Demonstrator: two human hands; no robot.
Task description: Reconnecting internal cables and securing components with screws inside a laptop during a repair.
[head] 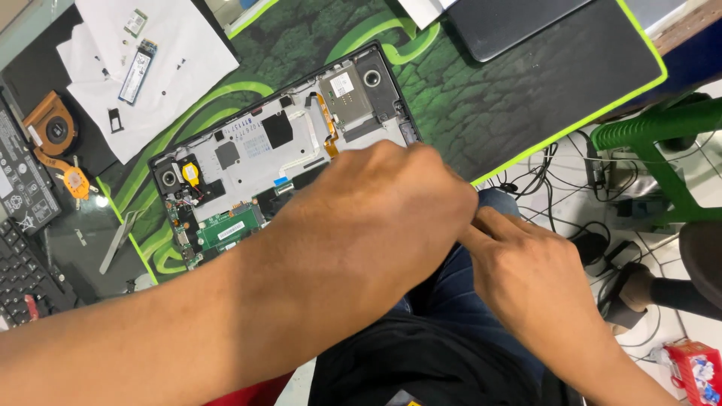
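Note:
An opened black laptop base [286, 150] lies on a green-patterned mat [526, 98], its silver inner frame, green circuit board [229, 229] and orange ribbon cable showing. My left hand [391, 203] reaches across from the lower left and covers the base's near right corner, knuckles up, fingers bent down and hidden. My right hand [519, 271] is just beside it, off the mat's edge above my lap. Its index finger stretches out and touches the left hand's fingertips. What lies between the fingers is hidden.
White paper [173, 68] at the upper left holds a slim memory card [137, 71] and tiny screws. A copper cooling fan [53, 128], a keyboard [19, 271] and a metal strip [116, 240] lie left. A dark lid [511, 22] lies top. A green stool [662, 128] and cables [571, 188] are on the floor.

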